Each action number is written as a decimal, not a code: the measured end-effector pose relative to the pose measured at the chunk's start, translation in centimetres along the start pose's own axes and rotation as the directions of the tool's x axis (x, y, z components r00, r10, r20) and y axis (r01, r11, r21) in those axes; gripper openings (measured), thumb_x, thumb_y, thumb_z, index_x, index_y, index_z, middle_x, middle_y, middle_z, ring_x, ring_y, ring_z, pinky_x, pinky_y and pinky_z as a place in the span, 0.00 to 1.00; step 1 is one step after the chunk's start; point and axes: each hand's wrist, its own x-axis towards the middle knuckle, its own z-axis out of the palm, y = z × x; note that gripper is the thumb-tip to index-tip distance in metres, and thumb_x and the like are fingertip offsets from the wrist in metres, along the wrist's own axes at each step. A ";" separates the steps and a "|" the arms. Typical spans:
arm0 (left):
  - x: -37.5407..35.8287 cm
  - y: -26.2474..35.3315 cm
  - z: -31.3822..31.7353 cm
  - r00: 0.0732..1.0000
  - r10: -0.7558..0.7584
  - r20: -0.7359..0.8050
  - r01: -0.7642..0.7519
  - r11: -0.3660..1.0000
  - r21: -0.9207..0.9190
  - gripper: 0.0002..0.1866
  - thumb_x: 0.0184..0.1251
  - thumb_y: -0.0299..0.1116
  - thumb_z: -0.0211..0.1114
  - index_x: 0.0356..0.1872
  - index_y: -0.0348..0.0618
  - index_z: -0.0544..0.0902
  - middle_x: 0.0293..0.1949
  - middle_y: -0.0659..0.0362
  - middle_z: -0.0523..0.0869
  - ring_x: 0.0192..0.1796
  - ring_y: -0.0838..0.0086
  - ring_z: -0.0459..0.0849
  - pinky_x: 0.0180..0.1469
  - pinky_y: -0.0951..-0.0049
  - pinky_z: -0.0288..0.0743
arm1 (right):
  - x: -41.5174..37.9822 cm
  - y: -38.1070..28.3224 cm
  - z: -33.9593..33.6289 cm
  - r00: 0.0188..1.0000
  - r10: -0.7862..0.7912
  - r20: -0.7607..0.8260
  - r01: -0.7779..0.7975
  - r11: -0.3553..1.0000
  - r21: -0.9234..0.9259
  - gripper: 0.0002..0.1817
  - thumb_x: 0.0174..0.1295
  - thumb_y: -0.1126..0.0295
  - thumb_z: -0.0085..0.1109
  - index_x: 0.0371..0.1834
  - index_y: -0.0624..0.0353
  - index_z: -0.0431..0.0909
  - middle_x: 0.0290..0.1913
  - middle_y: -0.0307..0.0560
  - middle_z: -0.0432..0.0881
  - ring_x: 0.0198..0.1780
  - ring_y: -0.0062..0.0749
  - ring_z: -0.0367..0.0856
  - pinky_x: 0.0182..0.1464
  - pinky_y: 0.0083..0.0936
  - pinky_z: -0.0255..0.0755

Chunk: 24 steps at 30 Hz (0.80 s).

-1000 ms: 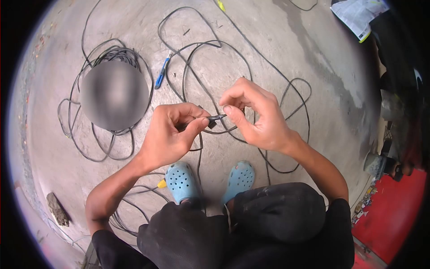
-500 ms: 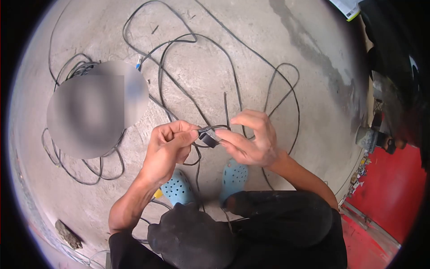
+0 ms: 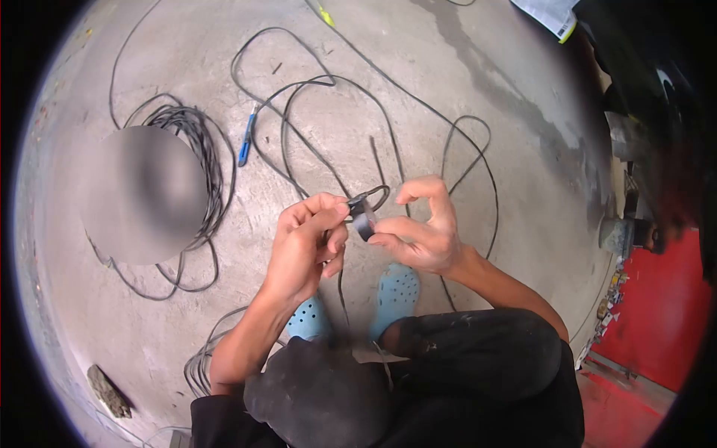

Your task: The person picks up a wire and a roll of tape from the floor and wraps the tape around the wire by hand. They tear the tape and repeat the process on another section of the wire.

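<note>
My left hand (image 3: 302,243) pinches a black cable (image 3: 385,196) between thumb and forefinger, close to a dark wrapped spot on it. A small roll of black tape (image 3: 364,226) hangs right beside that spot, a strip of tape running up to the cable. My right hand (image 3: 427,233) grips the roll's right edge with thumb and lower fingers, its forefinger curled up and away. Past the hands, a short cable end (image 3: 375,153) sticks out over the floor. The exact wrapping point is partly covered by my left fingertips.
Loops of black cable (image 3: 328,78) spread over the concrete floor (image 3: 523,224). A blue utility knife (image 3: 246,142) lies at the left near a thick cable coil (image 3: 213,164), partly behind a blurred patch. A stone (image 3: 109,391) sits lower left; a red panel (image 3: 657,313) is at the right.
My right hand has turned slightly, and the tape roll now hangs lower beside the cable. The view has shifted, bringing more of the knife and cable coil into sight.
</note>
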 end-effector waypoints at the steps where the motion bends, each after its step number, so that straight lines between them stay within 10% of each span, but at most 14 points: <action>1: -0.5 0.0 0.1 1.000 0.010 -0.026 -0.010 1.000 -0.002 0.06 0.76 0.31 0.62 0.39 0.39 0.81 0.20 0.65 0.74 0.17 0.84 0.66 0.16 0.81 0.59 | 0.2 -0.5 0.3 1.000 -0.025 0.016 0.025 1.000 0.009 0.13 0.46 0.64 0.82 0.32 0.52 0.87 0.47 0.46 0.75 0.47 0.40 0.78 0.44 0.34 0.76; 6: -1.4 -0.2 0.6 0.998 0.009 0.067 -0.005 0.999 -0.052 0.06 0.75 0.31 0.61 0.38 0.41 0.80 0.20 0.66 0.73 0.17 0.84 0.64 0.17 0.78 0.59 | -0.8 -2.2 -1.7 0.989 -0.040 0.140 0.052 0.995 -0.084 0.23 0.43 0.82 0.67 0.45 0.50 0.87 0.51 0.48 0.74 0.46 0.41 0.79 0.46 0.34 0.77; 15: -3.1 0.8 2.2 0.988 -0.035 0.149 0.057 0.988 -0.142 0.10 0.79 0.33 0.57 0.34 0.43 0.77 0.19 0.69 0.66 0.17 0.85 0.55 0.18 0.79 0.54 | 2.8 -3.5 -5.8 0.907 -0.197 0.373 0.291 0.932 -0.216 0.19 0.52 0.75 0.69 0.48 0.42 0.86 0.54 0.43 0.74 0.47 0.37 0.80 0.47 0.35 0.77; 19: -3.2 1.0 1.2 0.964 0.003 0.266 0.056 0.975 -0.215 0.08 0.78 0.29 0.54 0.37 0.41 0.79 0.18 0.69 0.65 0.17 0.84 0.56 0.18 0.80 0.54 | 4.7 -1.2 -4.1 0.875 -0.424 0.235 0.470 0.861 -0.197 0.22 0.56 0.69 0.65 0.56 0.37 0.81 0.49 0.40 0.75 0.45 0.33 0.81 0.44 0.31 0.77; 24: -3.5 1.6 0.1 0.995 0.001 0.101 0.032 0.945 -0.326 0.10 0.73 0.31 0.51 0.42 0.36 0.78 0.18 0.68 0.62 0.17 0.83 0.55 0.18 0.81 0.51 | 6.6 -0.7 -0.1 0.804 -0.590 -0.077 0.551 0.787 -0.278 0.06 0.50 0.64 0.68 0.32 0.45 0.83 0.40 0.34 0.74 0.40 0.30 0.77 0.41 0.26 0.75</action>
